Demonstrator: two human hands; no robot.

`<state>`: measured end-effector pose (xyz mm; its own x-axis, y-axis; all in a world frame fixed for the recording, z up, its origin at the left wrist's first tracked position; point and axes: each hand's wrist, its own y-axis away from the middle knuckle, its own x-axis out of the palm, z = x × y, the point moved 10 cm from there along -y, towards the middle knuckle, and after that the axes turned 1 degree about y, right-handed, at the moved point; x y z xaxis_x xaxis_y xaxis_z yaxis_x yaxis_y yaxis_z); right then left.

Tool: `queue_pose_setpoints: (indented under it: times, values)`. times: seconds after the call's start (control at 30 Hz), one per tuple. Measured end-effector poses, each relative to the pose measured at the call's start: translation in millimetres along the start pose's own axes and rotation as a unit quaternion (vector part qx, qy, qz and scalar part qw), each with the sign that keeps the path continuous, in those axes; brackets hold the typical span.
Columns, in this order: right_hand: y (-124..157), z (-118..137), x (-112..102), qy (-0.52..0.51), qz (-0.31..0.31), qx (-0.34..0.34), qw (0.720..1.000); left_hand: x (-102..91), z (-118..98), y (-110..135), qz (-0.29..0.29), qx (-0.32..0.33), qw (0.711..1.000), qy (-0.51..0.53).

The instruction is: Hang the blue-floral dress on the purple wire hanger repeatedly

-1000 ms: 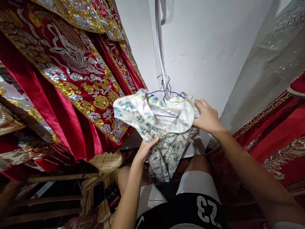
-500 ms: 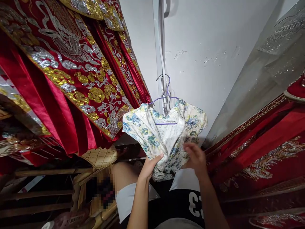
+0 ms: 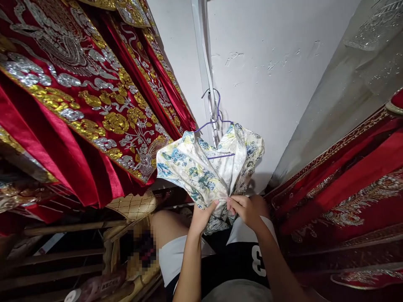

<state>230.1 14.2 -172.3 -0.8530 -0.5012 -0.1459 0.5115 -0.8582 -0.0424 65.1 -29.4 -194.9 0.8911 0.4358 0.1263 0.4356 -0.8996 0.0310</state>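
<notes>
A white numeral "3" (image 3: pixel 258 262) can be read on the black jersey worn by the person, partly hidden by the right forearm; the label on a pinkish packet (image 3: pixel 105 286) at the lower left is too small to be read.

A white satin garment printed with blue and yellow-green flowers (image 3: pixel 201 172) is hung on a thin purple wire hanger (image 3: pixel 217 121); the hanger is hooked at a white strip (image 3: pixel 204 63) fixed down the white plastered wall (image 3: pixel 277 63). The garment's lower part is gathered between both hands; the left hand (image 3: pixel 201 218) is closed on the cloth from below, thumb on top; the right hand (image 3: pixel 248 209) is pinched on the same gather, just beside the left.

Red satin robes embroidered in gold and silver (image 3: pixel 78 105) are hung just beside the garment on the left; a red embroidered cloth (image 3: pixel 352 188) is seen on the right, under a clear plastic cover (image 3: pixel 362 63). A gold quilted cushion (image 3: pixel 134 205) and dark wooden slats (image 3: pixel 63 251) are seen below the robes.
</notes>
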Motion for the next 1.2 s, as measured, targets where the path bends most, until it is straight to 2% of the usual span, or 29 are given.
queue_pose_setpoints:
  times: [0.07,0.13,0.17,0.2,0.23,0.27,0.33,0.37,0.4,0.5,0.6,0.7,0.77,0.87,0.97,1.03,1.07,1.13,1.2]
  values:
    - [1.3,0.4,-3.7,-0.018,-0.013,0.004,1.0,-30.0,-5.1,1.6,-0.156,0.06,0.986,0.007]
    - [1.0,1.9,-4.6,-0.035,-0.018,0.004,0.999,-54.4,-21.5,18.5,-0.303,0.164,0.939,-0.007]
    - [0.5,2.9,-4.1,-0.043,-0.02,0.001,0.999,-57.3,-30.9,27.9,-0.338,0.215,0.916,-0.022]
    - [-0.2,4.1,-2.6,-0.049,-0.019,-0.003,0.999,-53.2,-38.8,33.4,-0.337,0.255,0.905,-0.04]
    - [-0.8,5.1,-0.6,-0.054,-0.018,-0.007,0.998,-42.1,-43.6,33.2,-0.298,0.275,0.912,-0.061]
    - [-1.2,6.1,1.9,-0.059,-0.016,-0.012,0.998,-24.5,-44.3,28.8,-0.225,0.275,0.931,-0.083]
    - [-0.8,6.6,8.4,-0.068,-0.011,-0.019,0.997,17.2,-32.9,21.6,-0.057,0.234,0.964,-0.113]
    - [0.0,6.0,12.0,-0.073,-0.006,-0.018,0.997,34.4,-24.3,21.4,0.005,0.208,0.971,-0.121]
    - [1.1,5.0,15.2,-0.081,0.0,-0.015,0.997,45.7,-16.9,22.3,0.039,0.187,0.974,-0.124]
    - [1.6,3.4,16.1,-0.11,0.01,0.015,0.994,53.7,-8.3,24.3,0.028,0.175,0.977,-0.121]
    - [-14.1,21.2,-6.9,-0.117,-0.018,0.029,0.993,54.6,-5.8,22.5,0.025,0.178,0.975,-0.133]
    - [-49.6,67.3,-47.4,-0.109,-0.083,0.007,0.991,54.0,-0.3,16.4,0.04,0.164,0.974,-0.149]
    - [-76.4,108.4,-65.2,-0.132,-0.093,-0.029,0.986,54.5,4.1,10.9,0.055,0.154,0.974,-0.158]
    - [-100.1,163.6,-77.3,-0.156,-0.104,-0.109,0.976,59.9,12.4,0.5,0.102,0.127,0.973,-0.166]
    - [-99.1,182.2,-69.4,-0.137,-0.107,-0.154,0.973,62.4,10.0,-12.0,0.138,0.108,0.968,-0.179]
    - [-92.6,176.0,-57.7,-0.114,-0.098,-0.157,0.976,60.5,-7.7,-21.5,0.141,0.115,0.966,-0.186]
    - [-89.3,170.9,-52.4,-0.106,-0.093,-0.155,0.978,58.8,-24.0,-26.2,0.134,0.13,0.965,-0.183]
    - [-84.5,162.6,-44.5,-0.098,-0.082,-0.15,0.98,54.3,-72.7,-33.8,0.097,0.194,0.963,-0.161]
    - [-81.5,162.1,-41.5,-0.095,-0.072,-0.154,0.981,53.1,-134.0,-35.3,0.059,0.294,0.945,-0.133]
